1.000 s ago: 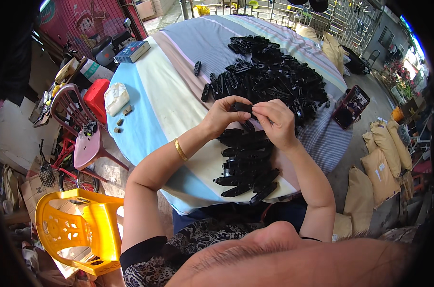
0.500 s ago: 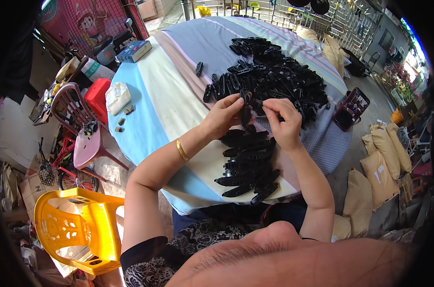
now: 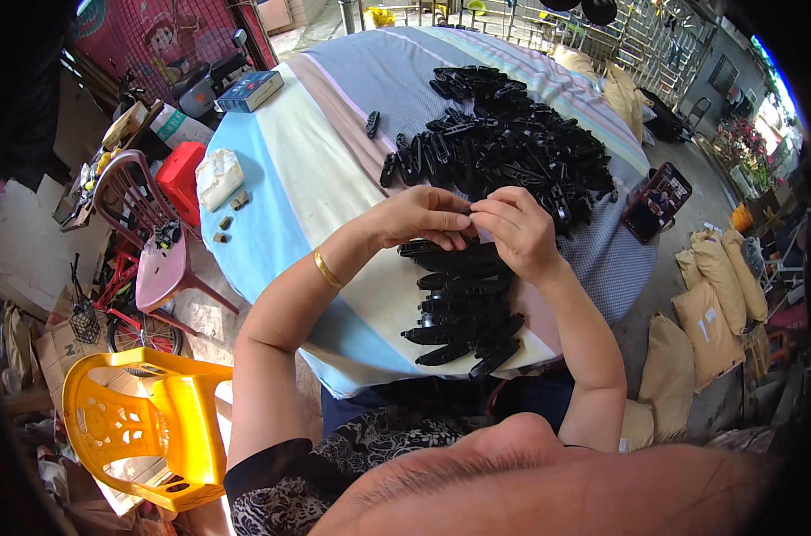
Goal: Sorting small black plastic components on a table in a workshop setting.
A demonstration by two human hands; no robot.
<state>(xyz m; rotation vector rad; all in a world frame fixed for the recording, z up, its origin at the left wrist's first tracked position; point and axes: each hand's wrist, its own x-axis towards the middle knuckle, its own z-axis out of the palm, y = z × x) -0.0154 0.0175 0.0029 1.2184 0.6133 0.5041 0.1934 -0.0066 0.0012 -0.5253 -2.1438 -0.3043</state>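
Note:
In front of me my left hand is closed, fingers and thumb bent around a narrow black plastic part; only a bit of it shows between the fingertips. My right hand meets it there, thumb and fingers pinched together. Whatever the right fingertips hold is hidden. Just below my hands, a stack of long black plastic parts lies roughly in rows near the table's front edge. Beyond them spreads a large heap of similar black parts. One single black part lies apart to the left.
A striped cloth covers the round table. On its left are a thick blue book, a white packet and small brown lumps. A phone stands at the right edge. Yellow and pink chairs flank the left side.
My hands have come together; the left has turned over the upright black part, now mostly covered. The right has moved slightly left to meet it.

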